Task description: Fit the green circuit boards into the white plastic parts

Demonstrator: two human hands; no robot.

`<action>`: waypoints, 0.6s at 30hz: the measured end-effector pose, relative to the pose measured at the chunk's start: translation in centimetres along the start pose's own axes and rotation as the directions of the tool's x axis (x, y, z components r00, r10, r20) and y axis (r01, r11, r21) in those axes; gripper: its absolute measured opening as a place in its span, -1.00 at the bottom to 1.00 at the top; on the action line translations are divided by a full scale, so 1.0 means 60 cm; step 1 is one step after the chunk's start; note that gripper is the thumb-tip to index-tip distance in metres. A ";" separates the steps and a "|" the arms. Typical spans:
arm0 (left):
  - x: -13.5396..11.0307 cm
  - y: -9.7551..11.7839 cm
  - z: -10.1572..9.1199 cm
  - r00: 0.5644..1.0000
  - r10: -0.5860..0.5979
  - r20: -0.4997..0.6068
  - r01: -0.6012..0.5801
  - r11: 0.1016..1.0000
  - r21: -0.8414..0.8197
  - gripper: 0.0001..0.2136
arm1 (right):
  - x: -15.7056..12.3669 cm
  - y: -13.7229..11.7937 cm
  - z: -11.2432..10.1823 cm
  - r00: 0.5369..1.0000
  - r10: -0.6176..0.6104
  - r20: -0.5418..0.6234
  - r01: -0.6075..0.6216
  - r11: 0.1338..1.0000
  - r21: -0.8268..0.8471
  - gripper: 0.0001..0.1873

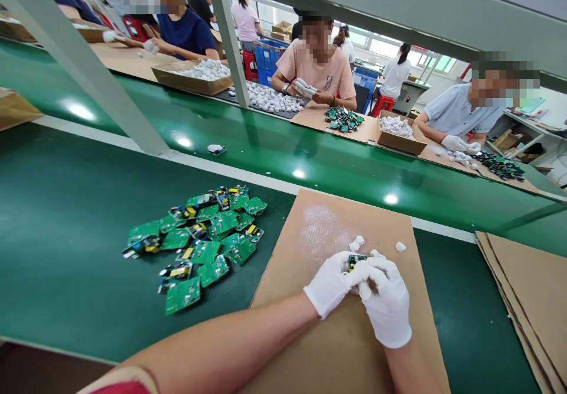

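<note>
Circuit board [357, 259] mostly hidden between left hand [331, 282] and right hand [390, 296]

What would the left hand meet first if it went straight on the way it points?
Most likely the right hand, which sits just ahead, close to the small circuit board; the exact depth between them is unclear.

Green bench [75, 205] carries circuit boards [206, 252] — and cardboard [345, 347].
</note>
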State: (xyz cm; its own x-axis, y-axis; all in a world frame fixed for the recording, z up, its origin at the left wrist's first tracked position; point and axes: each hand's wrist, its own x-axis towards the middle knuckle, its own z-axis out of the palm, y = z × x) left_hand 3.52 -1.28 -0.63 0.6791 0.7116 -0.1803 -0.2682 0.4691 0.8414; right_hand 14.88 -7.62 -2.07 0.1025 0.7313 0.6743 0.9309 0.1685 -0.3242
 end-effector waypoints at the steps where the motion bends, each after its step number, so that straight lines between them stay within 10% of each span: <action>1: -0.001 0.000 -0.001 0.999 -0.031 0.035 0.032 0.999 -0.014 -0.66 | 0.000 0.000 -0.001 1.000 0.018 0.004 -0.018 0.999 0.037 -0.82; 18: -0.004 0.021 -0.005 0.959 -0.130 0.250 0.164 0.980 -0.117 -0.69 | 0.009 0.004 -0.014 0.852 0.352 0.387 -0.491 0.793 0.361 -0.49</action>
State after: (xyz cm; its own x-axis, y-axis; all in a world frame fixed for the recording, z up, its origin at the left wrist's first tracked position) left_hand 2.81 -0.70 0.33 0.8575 0.4906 -0.1551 -0.2315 0.6371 0.7352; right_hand 15.48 -7.74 -1.20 0.2792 0.9384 0.2036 0.5608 0.0128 -0.8278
